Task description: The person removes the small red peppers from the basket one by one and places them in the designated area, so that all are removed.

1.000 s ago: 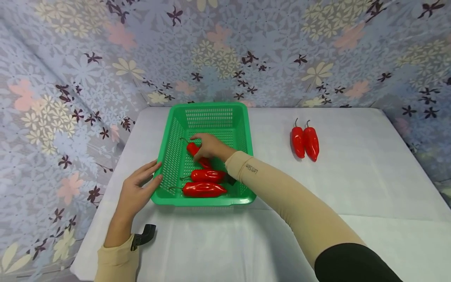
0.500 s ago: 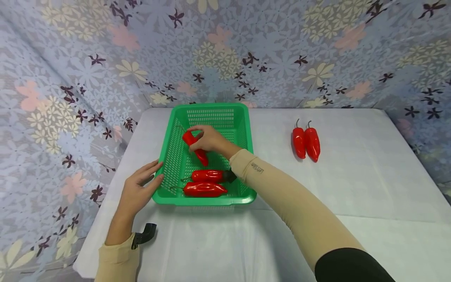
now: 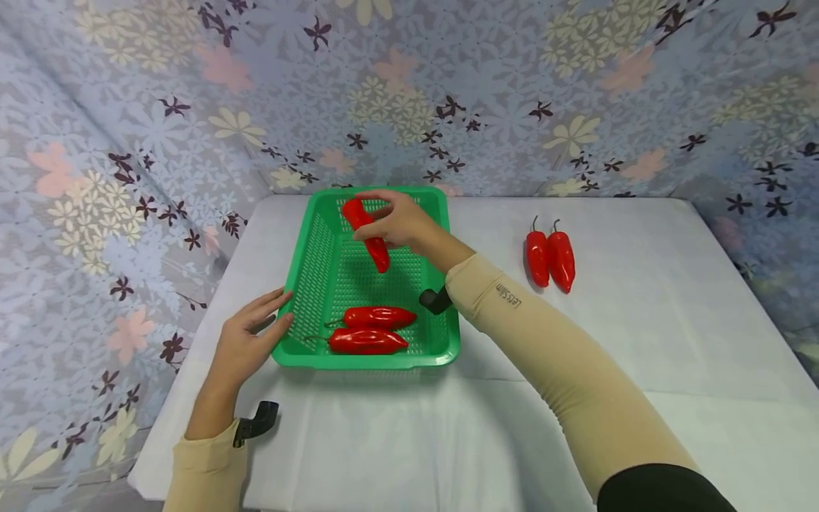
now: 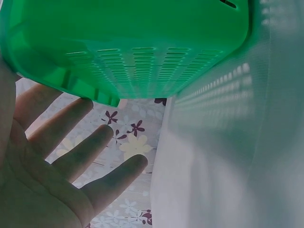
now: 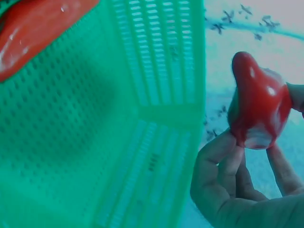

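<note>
My right hand holds a glossy red chili pepper between thumb and fingers, raised over the far part of a green plastic basket. In the right wrist view this pepper appears tip toward the camera, beyond the basket wall. Two more red peppers, a nearer one and a farther one, lie side by side on the basket floor near its front. My left hand rests against the basket's left rim; the left wrist view shows its fingers spread and fairly straight.
Two red peppers, one left and one right, lie together on the white-covered table right of the basket. Flower-patterned cloth hangs behind the table. Black camera mounts, left and right, stick out at my wrists.
My right hand has lifted the pepper from the basket floor and moved it up and away toward the back rim. My left hand stays at the left rim.
</note>
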Tool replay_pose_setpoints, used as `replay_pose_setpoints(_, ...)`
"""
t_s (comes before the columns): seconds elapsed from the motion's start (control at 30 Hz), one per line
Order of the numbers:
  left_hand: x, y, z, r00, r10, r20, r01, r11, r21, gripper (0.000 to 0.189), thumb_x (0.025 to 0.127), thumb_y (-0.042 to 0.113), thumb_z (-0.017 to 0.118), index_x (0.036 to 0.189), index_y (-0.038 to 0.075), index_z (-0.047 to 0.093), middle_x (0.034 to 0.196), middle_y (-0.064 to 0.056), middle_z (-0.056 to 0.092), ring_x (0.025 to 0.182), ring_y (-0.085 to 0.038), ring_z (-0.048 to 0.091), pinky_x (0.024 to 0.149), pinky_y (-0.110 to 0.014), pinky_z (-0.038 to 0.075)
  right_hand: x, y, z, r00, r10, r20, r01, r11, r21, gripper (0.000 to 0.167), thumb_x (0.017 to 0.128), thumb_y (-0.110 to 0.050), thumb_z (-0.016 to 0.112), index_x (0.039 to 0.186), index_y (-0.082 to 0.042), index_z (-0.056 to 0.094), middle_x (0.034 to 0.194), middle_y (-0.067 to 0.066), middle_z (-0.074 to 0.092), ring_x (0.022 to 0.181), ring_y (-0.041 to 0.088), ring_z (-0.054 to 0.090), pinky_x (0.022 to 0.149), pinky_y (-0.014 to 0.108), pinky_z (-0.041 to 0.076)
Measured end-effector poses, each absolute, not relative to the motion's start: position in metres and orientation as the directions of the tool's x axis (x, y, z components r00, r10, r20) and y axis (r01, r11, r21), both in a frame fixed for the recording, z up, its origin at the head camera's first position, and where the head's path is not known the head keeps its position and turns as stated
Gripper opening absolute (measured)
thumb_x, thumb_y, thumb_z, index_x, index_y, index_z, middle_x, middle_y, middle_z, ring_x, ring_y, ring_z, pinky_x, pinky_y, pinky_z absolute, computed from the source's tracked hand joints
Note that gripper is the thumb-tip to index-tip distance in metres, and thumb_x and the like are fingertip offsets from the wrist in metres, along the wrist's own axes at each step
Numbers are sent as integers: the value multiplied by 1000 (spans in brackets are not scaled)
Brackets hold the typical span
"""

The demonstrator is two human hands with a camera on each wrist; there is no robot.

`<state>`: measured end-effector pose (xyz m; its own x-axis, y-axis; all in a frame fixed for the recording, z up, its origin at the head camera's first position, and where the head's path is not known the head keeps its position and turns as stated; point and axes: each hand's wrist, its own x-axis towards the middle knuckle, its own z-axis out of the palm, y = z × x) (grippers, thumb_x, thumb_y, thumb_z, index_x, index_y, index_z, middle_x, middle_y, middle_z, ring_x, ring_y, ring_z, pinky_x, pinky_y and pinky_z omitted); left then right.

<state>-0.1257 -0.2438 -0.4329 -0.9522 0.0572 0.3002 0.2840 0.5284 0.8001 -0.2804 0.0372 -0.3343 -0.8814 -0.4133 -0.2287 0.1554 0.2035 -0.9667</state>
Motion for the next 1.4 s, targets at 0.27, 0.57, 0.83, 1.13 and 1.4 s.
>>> replay_pose_setpoints(0.27,-128,-244,-434,-954,68,293,279,560,780,41,95,10,72,135,6,65,142,-11,58,133,-33,49,99,-53,50,-287,96,-322,-923,-305,-233,152,268,-951,74,82,-8,85,146,-28,53,135,12,54,108,31,62,84,45,60)
replay_pose_setpoints(0.57,-120,-250,-429,-964,26,264,227,595,771,42,96,12,71,137,7,64,144,-8,56,133,-29,49,96,-50,50,-291,177,-321,-950,-122,-286,224,369,-902,77,86,-17,82,152,-32,45,145,13,48,122,34,54,97,50,54)
replay_pose_setpoints(0.83,-115,-248,-433,-965,28,259,224,597,770,43,95,10,72,137,9,63,145,-11,55,127,3,46,96,-31,52,-274,271,-329,-953,71,-294,297,402,-866,83,88,-22,80,158,-33,36,156,18,37,134,42,44,103,56,48)
replay_pose_setpoints(1.13,-115,-243,-429,-961,21,275,233,596,769,42,94,8,72,136,7,65,143,-11,56,125,5,46,93,-15,48,-253,359,-336,-925,241,-295,370,387,-845,88,89,-31,80,160,-37,28,161,22,25,139,48,34,106,63,41)
replay_pose_setpoints(1.4,-119,-236,-429,-963,33,266,234,589,774,43,94,7,72,136,7,64,144,-13,55,125,4,48,93,-17,48,-254,381,-364,-896,269,-353,432,345,-834,90,90,-27,79,162,-32,25,162,23,21,141,47,30,107,62,40)
